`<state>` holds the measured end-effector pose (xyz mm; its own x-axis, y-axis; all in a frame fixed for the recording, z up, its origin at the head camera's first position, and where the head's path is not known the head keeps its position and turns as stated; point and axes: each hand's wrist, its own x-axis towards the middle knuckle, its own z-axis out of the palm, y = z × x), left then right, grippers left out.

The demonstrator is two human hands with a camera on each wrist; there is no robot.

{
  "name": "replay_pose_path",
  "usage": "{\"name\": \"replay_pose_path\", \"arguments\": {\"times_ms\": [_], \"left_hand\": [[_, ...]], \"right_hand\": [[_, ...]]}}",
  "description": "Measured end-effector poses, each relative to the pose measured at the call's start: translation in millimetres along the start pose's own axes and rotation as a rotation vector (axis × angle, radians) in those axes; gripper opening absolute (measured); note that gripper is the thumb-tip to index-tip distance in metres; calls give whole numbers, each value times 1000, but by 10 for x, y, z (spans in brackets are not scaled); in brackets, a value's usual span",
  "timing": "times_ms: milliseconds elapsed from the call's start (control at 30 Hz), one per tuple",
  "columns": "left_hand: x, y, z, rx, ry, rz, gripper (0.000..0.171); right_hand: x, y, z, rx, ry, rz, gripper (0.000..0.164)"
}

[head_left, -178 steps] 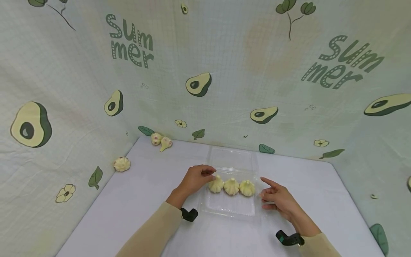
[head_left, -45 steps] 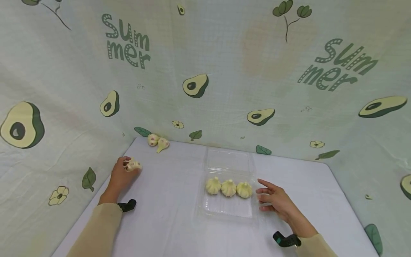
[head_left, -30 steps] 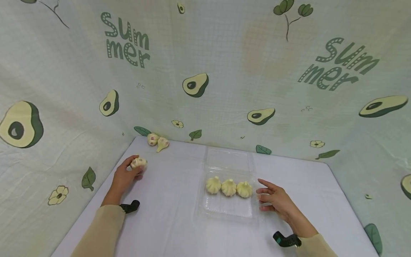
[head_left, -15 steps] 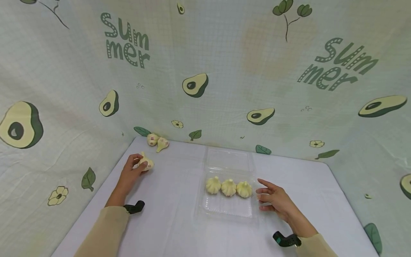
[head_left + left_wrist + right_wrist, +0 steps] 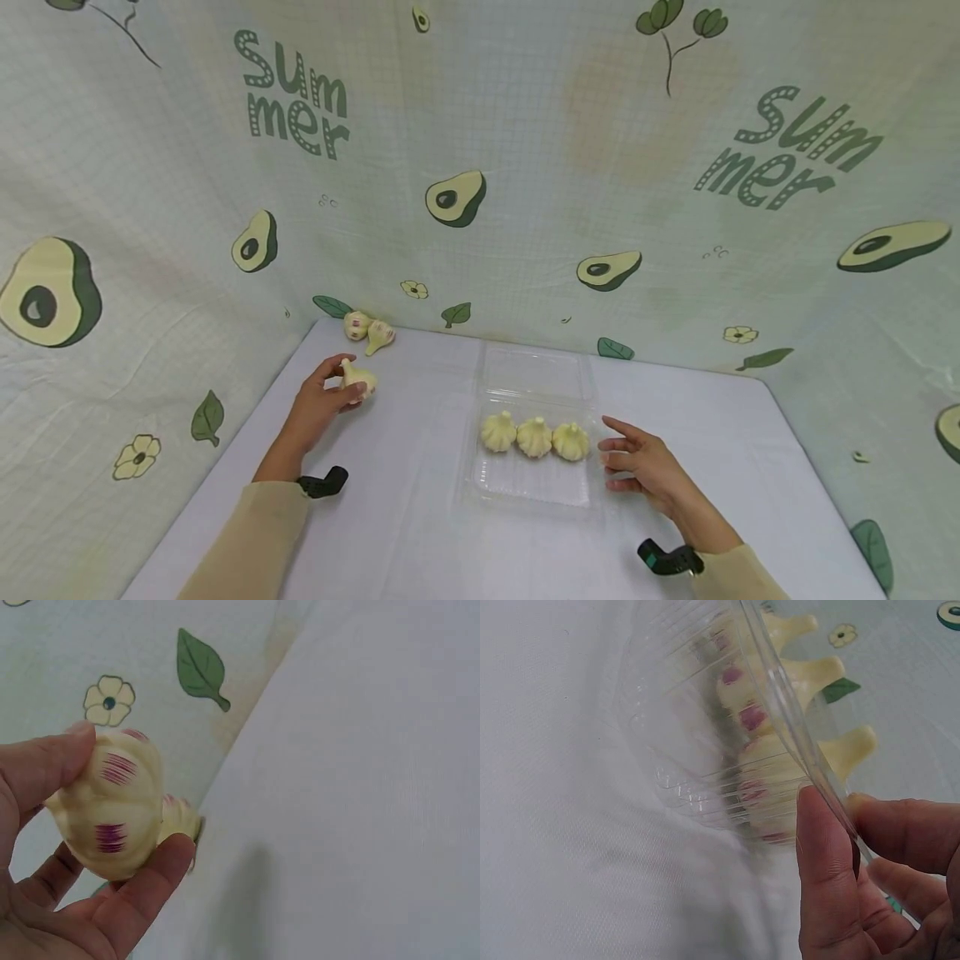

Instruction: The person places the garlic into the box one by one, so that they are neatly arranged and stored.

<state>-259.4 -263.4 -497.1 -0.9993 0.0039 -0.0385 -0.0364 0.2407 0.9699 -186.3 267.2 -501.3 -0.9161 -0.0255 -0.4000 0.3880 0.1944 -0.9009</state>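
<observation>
Between thumb and fingers, my left hand (image 5: 318,404) holds a garlic bulb (image 5: 362,379) over the left part of the table, its stem pointing up. Purple streaks mark this bulb (image 5: 112,799) in the left wrist view. A clear plastic clamshell box (image 5: 532,492) lies with its lid folded back, away from me. Three garlic bulbs (image 5: 534,437) sit side by side in a row in its base, toward the hinge. My right hand (image 5: 645,462) is at the box's right side; the right wrist view shows thumb and fingers (image 5: 826,877) pinching its rim.
Two more garlic bulbs (image 5: 380,335) lie together at the table's far left corner, just beyond my left hand. A fabric backdrop (image 5: 525,167) printed with avocados rises along the table's back and sides. The table (image 5: 420,517) has a white cover.
My left hand has gone from the box to the left table edge, picked up the garlic bulb there and carried it rightward, turning its stem upward. My right hand stays at the box.
</observation>
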Motion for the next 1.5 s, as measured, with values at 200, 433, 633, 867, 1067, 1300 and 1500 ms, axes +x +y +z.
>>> {"name": "replay_pose_path", "arguments": {"times_ms": [200, 433, 633, 867, 1067, 1300, 1500], "left_hand": [[-30, 128, 90, 26, 16, -13, 57], [-73, 293, 223, -32, -9, 1, 49], [-130, 426, 313, -24, -42, 9, 47], [-196, 585, 413, 43, -97, 1, 44], [-248, 671, 548, 88, -153, 37, 42], [-312, 716, 766, 145, -163, 49, 39], [-366, 761, 974, 168, -200, 73, 36]], "right_hand": [[-4, 0, 0, -2, 0, 3, 75], [-11, -19, 4, -6, -5, -1, 73], [-10, -24, 7, -10, -3, 2, 73], [-11, -19, 6, -9, -6, -3, 74], [-13, -15, 7, -11, -6, -4, 73], [-24, -15, 9, -9, -4, -6, 74], [-28, -17, 10, -6, -9, -13, 74]]}}
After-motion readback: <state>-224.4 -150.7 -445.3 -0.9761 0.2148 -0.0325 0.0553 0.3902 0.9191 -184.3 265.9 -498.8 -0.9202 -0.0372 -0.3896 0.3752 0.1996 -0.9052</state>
